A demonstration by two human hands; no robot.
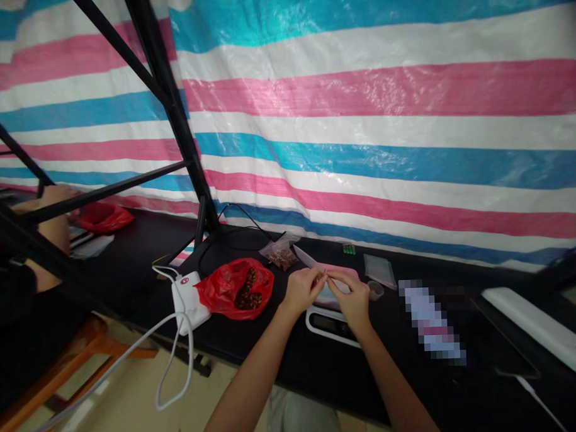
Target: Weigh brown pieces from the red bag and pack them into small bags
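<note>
My left hand [305, 287] and my right hand [351, 294] meet fingertip to fingertip, both in a pinch. Whatever lies between the fingers is too small to make out. Directly below them is a white digital scale [313, 322] with a dark display, partly hidden by my right hand. A pink flat item [343, 271] shows behind the fingers. Beside my right hand stands a small clear cup [376, 291]. To the left, an open red plastic bag [215, 288] holds small brown pieces [249, 296]. A clear bag of reddish-brown bits [282, 257] lies behind my left hand.
Clear plastic bags [379, 271] and a green battery pack [349, 248] lie toward the back. A white power strip [189, 301] with cables is at left, a long white device [537, 330] at right. A black metal frame [184, 134] separates off another person's arm [55, 230].
</note>
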